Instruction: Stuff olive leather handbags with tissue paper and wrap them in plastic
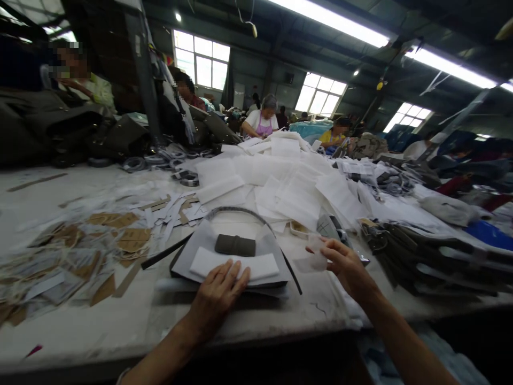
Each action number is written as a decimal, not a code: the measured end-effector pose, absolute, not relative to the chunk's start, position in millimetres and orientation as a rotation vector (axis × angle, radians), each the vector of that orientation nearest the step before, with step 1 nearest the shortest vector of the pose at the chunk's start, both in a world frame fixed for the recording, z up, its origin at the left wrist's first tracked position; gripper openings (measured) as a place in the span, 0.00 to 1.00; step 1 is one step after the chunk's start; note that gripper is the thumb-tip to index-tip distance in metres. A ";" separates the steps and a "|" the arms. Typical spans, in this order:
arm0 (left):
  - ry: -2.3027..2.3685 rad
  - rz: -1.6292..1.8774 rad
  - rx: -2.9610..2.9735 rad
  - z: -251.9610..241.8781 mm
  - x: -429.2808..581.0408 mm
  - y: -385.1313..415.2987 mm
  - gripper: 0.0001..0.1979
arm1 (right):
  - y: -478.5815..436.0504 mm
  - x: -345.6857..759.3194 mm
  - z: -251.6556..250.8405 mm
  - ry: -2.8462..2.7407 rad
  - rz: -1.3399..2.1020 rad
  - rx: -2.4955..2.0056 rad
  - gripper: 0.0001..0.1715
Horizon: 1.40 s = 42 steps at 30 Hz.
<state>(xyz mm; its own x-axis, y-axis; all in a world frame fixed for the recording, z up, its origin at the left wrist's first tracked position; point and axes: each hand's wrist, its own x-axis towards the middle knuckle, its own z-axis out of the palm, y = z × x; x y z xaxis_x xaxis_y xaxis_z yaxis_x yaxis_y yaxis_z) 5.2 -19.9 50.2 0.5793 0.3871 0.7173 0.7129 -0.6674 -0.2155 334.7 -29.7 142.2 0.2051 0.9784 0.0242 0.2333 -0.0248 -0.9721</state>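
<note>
My left hand (218, 291) lies flat, fingers stretched out, on the near edge of a white folded strip (256, 264). That strip rests on a grey bag piece (192, 256) with a curved dark handle (236, 212) and a small dark grey pad (235, 245) above the strip. My right hand (340, 264) hovers to the right of the bag piece, its fingers pinched on a small translucent white piece (312, 259).
White sheets (288, 182) are heaped across the table's middle. Brown tags and paper scraps (100, 240) litter the left. Dark olive bag parts (420, 251) are stacked at the right. Dark bags (72, 133) and several seated people line the far side.
</note>
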 end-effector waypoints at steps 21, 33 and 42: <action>-0.952 -0.871 -2.341 46.5 11.9 -24.3 0.14 | -22.8 243.3 129.6 -2.314 0.489 -1.437 0.27; -0.828 -0.835 -2.396 48.7 16.6 -22.0 0.15 | -53.0 215.8 156.9 -1.084 1.382 -1.425 0.31; -0.832 -0.840 -2.421 49.0 10.8 -23.3 0.21 | -89.1 206.1 108.1 -0.876 1.815 -1.453 0.34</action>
<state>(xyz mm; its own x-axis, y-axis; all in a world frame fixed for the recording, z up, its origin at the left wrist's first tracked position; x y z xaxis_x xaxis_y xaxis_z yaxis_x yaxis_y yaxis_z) 10.8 -23.3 49.0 0.6338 0.3930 0.6662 0.6627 -0.7201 -0.2057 206.1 -89.1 108.1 -0.1787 0.8156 -0.5503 -0.0768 -0.5691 -0.8187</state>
